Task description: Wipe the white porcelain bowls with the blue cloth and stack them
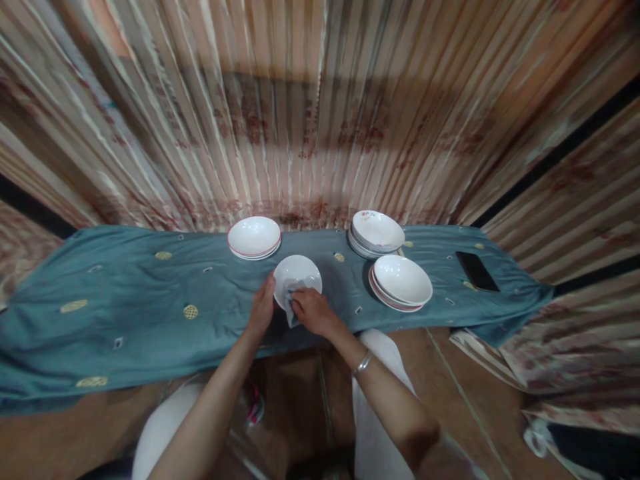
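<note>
A white bowl (pixel 295 268) is tilted toward me over the near part of the cloth-covered table. My left hand (pixel 263 305) grips its left rim, thumb along the edge; the other fingers are hidden behind it. Inside the bowl, my right hand (pixel 311 311) presses a grey cloth (pixel 291 308) against the surface, its fingers closed on the cloth. One corner of the cloth hangs over the near rim. Behind and to the left sits a short stack of white bowls with a red rim (pixel 254 237).
At the back right stands a stack of bowls with a floral mark (pixel 377 231). Nearer is another stack of white bowls (pixel 403 280). A black phone (pixel 477 271) lies at the right on the green patterned tablecloth (pixel 150 300). Pleated curtains (pixel 300 133) hang close behind the table.
</note>
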Demonstrator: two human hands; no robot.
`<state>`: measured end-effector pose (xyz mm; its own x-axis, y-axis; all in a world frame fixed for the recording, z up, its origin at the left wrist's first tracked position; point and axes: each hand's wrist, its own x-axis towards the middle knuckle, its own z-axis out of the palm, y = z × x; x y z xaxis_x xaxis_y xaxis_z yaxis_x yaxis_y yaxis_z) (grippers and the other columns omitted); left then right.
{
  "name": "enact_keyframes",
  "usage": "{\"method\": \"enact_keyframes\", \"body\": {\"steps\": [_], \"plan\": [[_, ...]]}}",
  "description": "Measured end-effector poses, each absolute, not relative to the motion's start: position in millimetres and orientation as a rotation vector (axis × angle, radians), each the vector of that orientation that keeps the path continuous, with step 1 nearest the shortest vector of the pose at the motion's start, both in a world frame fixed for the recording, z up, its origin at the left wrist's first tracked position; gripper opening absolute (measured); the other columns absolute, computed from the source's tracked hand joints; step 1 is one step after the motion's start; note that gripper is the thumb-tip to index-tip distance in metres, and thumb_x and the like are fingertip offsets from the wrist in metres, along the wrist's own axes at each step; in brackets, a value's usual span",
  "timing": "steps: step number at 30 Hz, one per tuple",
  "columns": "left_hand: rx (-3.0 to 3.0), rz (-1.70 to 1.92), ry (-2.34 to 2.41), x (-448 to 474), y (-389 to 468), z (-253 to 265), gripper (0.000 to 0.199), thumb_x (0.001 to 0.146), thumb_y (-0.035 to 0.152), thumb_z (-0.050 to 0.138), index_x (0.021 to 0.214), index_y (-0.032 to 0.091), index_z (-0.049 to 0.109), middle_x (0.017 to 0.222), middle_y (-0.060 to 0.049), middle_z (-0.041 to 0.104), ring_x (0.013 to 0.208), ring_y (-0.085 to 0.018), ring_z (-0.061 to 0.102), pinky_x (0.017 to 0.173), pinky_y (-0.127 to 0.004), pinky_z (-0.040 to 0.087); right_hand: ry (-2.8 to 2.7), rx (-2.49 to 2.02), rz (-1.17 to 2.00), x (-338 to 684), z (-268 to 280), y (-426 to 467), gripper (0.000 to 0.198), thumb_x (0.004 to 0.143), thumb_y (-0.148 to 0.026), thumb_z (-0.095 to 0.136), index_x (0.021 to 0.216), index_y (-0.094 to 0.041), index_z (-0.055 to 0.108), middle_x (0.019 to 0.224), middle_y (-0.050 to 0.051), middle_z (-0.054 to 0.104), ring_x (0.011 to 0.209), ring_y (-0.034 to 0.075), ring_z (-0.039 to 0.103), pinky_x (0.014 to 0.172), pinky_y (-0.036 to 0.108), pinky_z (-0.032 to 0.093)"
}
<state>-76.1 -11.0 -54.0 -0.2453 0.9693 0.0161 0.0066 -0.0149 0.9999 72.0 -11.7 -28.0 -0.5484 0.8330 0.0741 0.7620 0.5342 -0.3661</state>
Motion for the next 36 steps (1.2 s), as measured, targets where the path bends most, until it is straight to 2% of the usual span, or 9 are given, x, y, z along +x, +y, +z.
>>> {"method": "enact_keyframes", "body": {"steps": [4, 7, 12, 15, 20, 25, 30, 33, 36], "plan": [[1.127, 1.397, 1.398, -77.5, -10.4, -53.9, 0.062, 0.084, 0.063, 0.049, 0.117, 0.014, 0.067, 0.12, -0.011, 0.068, 0.118, -0.029, 0.059, 0.104, -0.041, 0.043, -2.4, -1.23, 0.555, 59.3, -27.4, -0.7, 0.017, 0.09, -0.013, 0.052, 0.097, -0.018, 0.067, 0.104, 0.007, 0.07, 0.103, 0.018, 0.063, 0.091, 0.028, 0.046], [1.101, 1.387, 1.404, -77.1, -10.0, -54.7, 0.065, 0.083, 0.063, 0.048, 0.121, 0.012, 0.065, 0.123, -0.012, 0.067, 0.119, -0.029, 0.058, 0.106, -0.043, 0.041, -2.289, -1.263, 0.542, 49.7, -30.7, 11.4, 0.021, 0.089, -0.011, 0.05, 0.102, -0.018, 0.065, 0.108, 0.007, 0.069, 0.106, 0.019, 0.061, 0.095, 0.031, 0.046], [1.076, 1.364, 1.379, -74.9, -11.9, -54.2, 0.06, 0.086, 0.057, 0.049, 0.128, 0.016, 0.061, 0.134, -0.01, 0.061, 0.127, -0.027, 0.053, 0.109, -0.043, 0.039, -2.302, -1.406, 0.346, 47.0, -33.3, 29.3, 0.027, 0.091, -0.013, 0.046, 0.113, -0.012, 0.062, 0.119, 0.014, 0.064, 0.113, 0.023, 0.056, 0.1, 0.032, 0.044], [1.107, 1.359, 1.359, -73.9, -13.5, -52.6, 0.058, 0.087, 0.056, 0.049, 0.13, 0.018, 0.059, 0.137, -0.009, 0.059, 0.127, -0.027, 0.053, 0.107, -0.042, 0.041, -2.378, -1.482, 0.197, 54.6, -34.2, 33.7, 0.028, 0.094, -0.015, 0.043, 0.114, -0.01, 0.062, 0.125, 0.016, 0.06, 0.115, 0.025, 0.054, 0.101, 0.034, 0.043], [1.155, 1.37, 1.344, -73.8, -13.2, -52.9, 0.061, 0.087, 0.058, 0.047, 0.13, 0.016, 0.06, 0.137, -0.011, 0.059, 0.125, -0.027, 0.054, 0.106, -0.04, 0.042, -2.51, -1.58, 0.113, 68.9, -34.4, 22.5, 0.031, 0.095, -0.014, 0.038, 0.106, -0.013, 0.067, 0.118, 0.016, 0.063, 0.111, 0.026, 0.055, 0.094, 0.034, 0.047], [1.129, 1.395, 1.369, -74.9, -12.4, -55.5, 0.06, 0.088, 0.057, 0.046, 0.128, 0.016, 0.061, 0.136, -0.011, 0.06, 0.127, -0.026, 0.052, 0.108, -0.041, 0.039, -2.583, -1.464, 0.254, 78.6, -32.1, 1.7, 0.025, 0.091, -0.011, 0.046, 0.1, -0.013, 0.069, 0.113, 0.014, 0.067, 0.108, 0.023, 0.059, 0.098, 0.034, 0.045], [1.138, 1.415, 1.382, -74.8, -12.6, -53.0, 0.058, 0.088, 0.058, 0.046, 0.123, 0.015, 0.065, 0.13, -0.01, 0.064, 0.126, -0.027, 0.054, 0.111, -0.041, 0.035, -2.431, -1.231, 0.582, 78.7, -35.6, -7.8, 0.024, 0.087, -0.008, 0.048, 0.095, -0.017, 0.069, 0.105, 0.007, 0.071, 0.102, 0.018, 0.064, 0.093, 0.029, 0.048], [1.144, 1.41, 1.374, -74.8, -12.5, -51.5, 0.059, 0.088, 0.059, 0.045, 0.122, 0.015, 0.064, 0.127, -0.009, 0.066, 0.123, -0.027, 0.055, 0.111, -0.041, 0.036, -2.263, -1.096, 0.715, 70.9, -38.1, -9.0, 0.027, 0.086, -0.008, 0.048, 0.101, -0.019, 0.067, 0.107, 0.006, 0.07, 0.102, 0.016, 0.064, 0.092, 0.028, 0.049], [1.172, 1.416, 1.38, -75.3, -11.7, -52.4, 0.058, 0.088, 0.057, 0.044, 0.122, 0.015, 0.064, 0.13, -0.009, 0.064, 0.125, -0.026, 0.054, 0.113, -0.04, 0.033, -2.105, -1.052, 0.739, 59.9, -38.4, -8.0, 0.032, 0.086, -0.011, 0.048, 0.113, -0.02, 0.063, 0.119, 0.007, 0.066, 0.112, 0.016, 0.061, 0.096, 0.029, 0.049]]}}
